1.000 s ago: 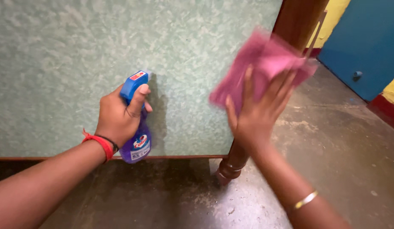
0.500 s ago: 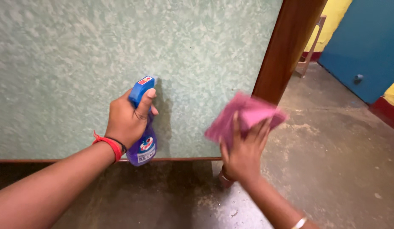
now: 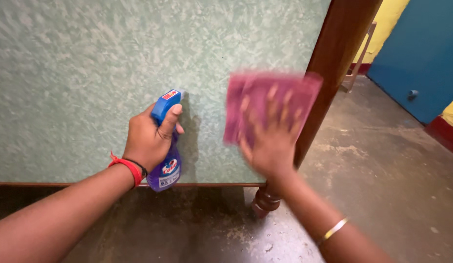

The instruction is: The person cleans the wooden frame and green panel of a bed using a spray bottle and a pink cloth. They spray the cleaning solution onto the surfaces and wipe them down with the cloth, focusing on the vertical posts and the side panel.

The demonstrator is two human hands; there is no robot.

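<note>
I have my left hand [image 3: 147, 141] wrapped around a blue spray bottle [image 3: 167, 141], forefinger up at the nozzle head, which points at the pale green mottled panel [image 3: 90, 73] and sits just off its surface. My right hand [image 3: 270, 141] is spread flat with the fingers splayed, pressing a pink cloth [image 3: 265, 100] against the same panel near its right edge; both hand and cloth are blurred, so I judge I am in the middle of a wiping stroke. How much of the panel is already cleaned I cannot tell: its speckled pattern hides any wet streaks or dirt, and nothing on it looks plainly different from one part to another. My guess is that the strip by the right edge is in hand and the wide stretch to the left of the bottle is not yet reached. Right beside the cloth stands a dark wooden post [image 3: 341, 63] with a turned foot [image 3: 265, 200] on the stained concrete floor [image 3: 382, 185], and it hems in the stroke on that side. Farther off are a blue door [image 3: 421, 53] and a yellow wall [image 3: 389, 24], well apart from my work.
</note>
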